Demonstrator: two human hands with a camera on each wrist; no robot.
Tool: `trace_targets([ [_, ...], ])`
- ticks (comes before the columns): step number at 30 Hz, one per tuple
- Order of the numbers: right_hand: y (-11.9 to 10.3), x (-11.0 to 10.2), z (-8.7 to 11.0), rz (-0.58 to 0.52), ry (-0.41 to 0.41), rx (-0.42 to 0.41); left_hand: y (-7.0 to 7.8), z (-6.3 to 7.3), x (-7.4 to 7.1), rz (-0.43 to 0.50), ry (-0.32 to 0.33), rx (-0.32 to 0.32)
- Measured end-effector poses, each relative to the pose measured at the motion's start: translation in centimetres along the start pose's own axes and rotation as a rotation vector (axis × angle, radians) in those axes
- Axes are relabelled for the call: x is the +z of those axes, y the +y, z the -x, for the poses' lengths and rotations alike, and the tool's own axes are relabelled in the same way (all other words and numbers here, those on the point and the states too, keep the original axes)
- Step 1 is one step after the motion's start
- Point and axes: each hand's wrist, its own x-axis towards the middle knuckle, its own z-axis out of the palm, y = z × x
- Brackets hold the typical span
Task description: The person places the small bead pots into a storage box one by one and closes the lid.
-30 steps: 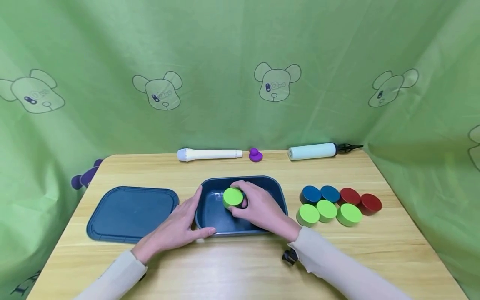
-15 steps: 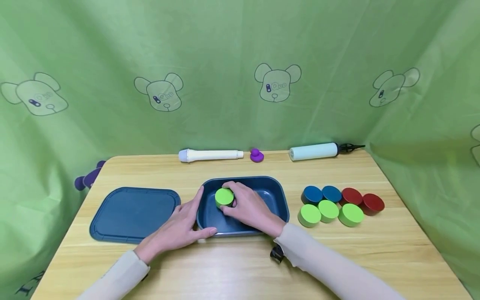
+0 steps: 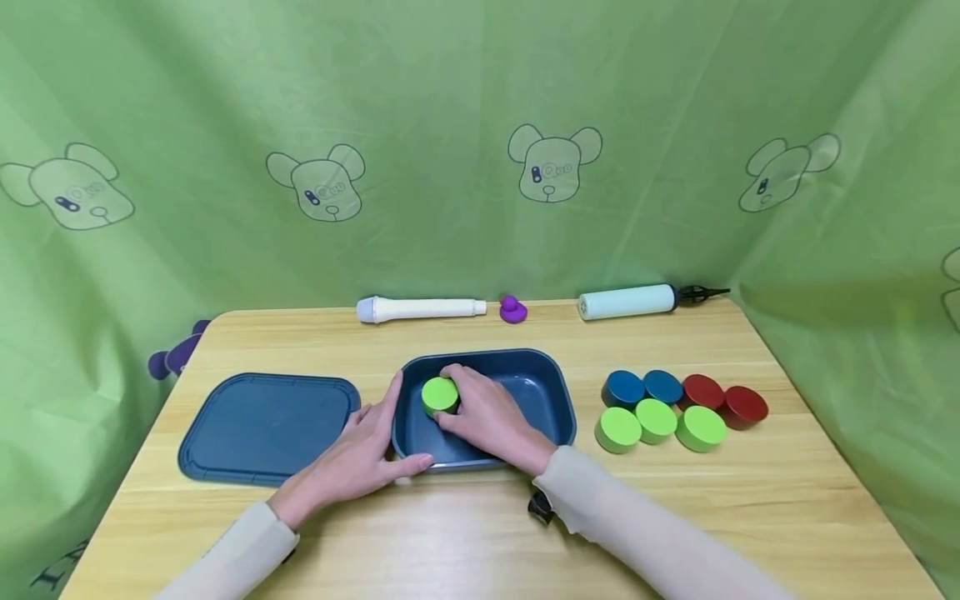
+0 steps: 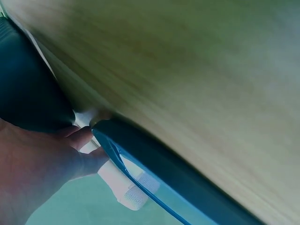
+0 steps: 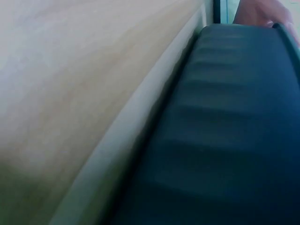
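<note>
In the head view my right hand (image 3: 491, 417) reaches into a dark blue plastic box (image 3: 572, 417) and grips a green round block (image 3: 439, 395). Thumb and fingers curl about its side, low in the left half of the box. My left hand (image 3: 352, 457) rests against the box's left end, its fingers straight along the outer wall and its thumb at the front rim. In the left wrist view the left hand (image 4: 42, 168) shows between the box (image 4: 28, 84) and a flat blue lid (image 4: 164, 164). The box's outer wall (image 5: 225, 122) fills much of the right wrist view, hiding the block.
The lid (image 3: 270, 425) lies left of the box. On the right sit blue blocks (image 3: 624, 388), green blocks (image 3: 618, 429) and red blocks (image 3: 744, 407). A white microphone (image 3: 423, 309), a purple toy duck (image 3: 513, 310) and a light blue hand pump (image 3: 630, 302) line the back edge.
My right hand has carried the green block leftward inside the box and closer to its floor. The left hand has stayed at the box's left end.
</note>
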Motion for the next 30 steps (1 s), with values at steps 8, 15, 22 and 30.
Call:
trace_targets([
  [8, -0.2, 0.1, -0.1, -0.1, -0.008, 0.029, 0.0, -0.1, 0.1, -0.001, 0.011, 0.011],
  [15, 0.5, 0.8, -0.4, -0.18, -0.015, 0.003, 0.1, 0.0, 0.1, 0.001, 0.021, -0.001],
  [22, -0.4, 0.3, -0.2, -0.259, -0.044, 0.049, 0.0, 0.1, 0.0, 0.003, 0.023, -0.018],
  [30, -0.5, -0.6, 0.2, -0.295, -0.021, 0.091, 0.2, 0.0, -0.1, 0.01, 0.022, -0.023],
])
